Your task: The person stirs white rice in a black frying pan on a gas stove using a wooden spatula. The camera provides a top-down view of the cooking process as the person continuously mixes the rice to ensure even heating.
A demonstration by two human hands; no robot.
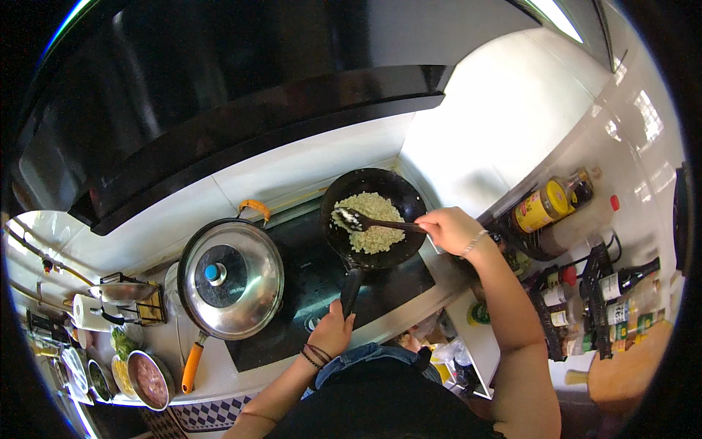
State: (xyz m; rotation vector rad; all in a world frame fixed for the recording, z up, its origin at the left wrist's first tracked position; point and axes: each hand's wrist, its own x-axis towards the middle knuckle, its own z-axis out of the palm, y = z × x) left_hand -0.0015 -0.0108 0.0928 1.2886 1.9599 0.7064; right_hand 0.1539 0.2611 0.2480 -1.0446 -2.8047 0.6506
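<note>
A dark wok (406, 192) sits on the right side of the black cooktop (301, 274), with pale, finely chopped food (378, 241) spread over its bottom. My left hand (329, 329) grips the wok's black handle (351, 291) at the near side. From the right, my right hand (449, 229) holds a dark cooking spoon (392, 224) by its handle. The spoon's bowl rests in the chopped food, and small white bits cling to it.
Left of the wok stands a lidded pan (241, 296) with an orange handle (192, 367) pointing toward me. A bowl of raw meat (151, 380) is at the counter's left. Bottles (540, 206) and a seasoning rack (595, 307) stand right. A black range hood (247, 82) overhangs.
</note>
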